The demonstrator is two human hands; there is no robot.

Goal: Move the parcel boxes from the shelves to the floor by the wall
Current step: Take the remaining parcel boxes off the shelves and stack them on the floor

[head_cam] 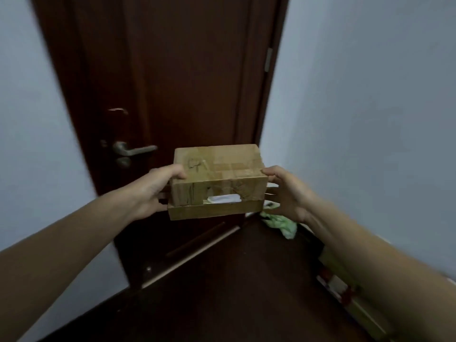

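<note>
Left hand and right hand clamp the ends of a stack: taller parcel box atop flat parcel box. Risk: tilting while lowering lets the top box slide off.

The left hand and right hand are bare, as are both forearms.

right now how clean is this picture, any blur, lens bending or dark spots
Head view: dim, flat light, with the floor nearly black. Head view: motion blur smears the door edges and the door handle, and the wide lens bows the right wall. Head view: the parcel boxes, held by the left hand and right hand, are sharpest, but the scribble on top is unreadable.
</note>
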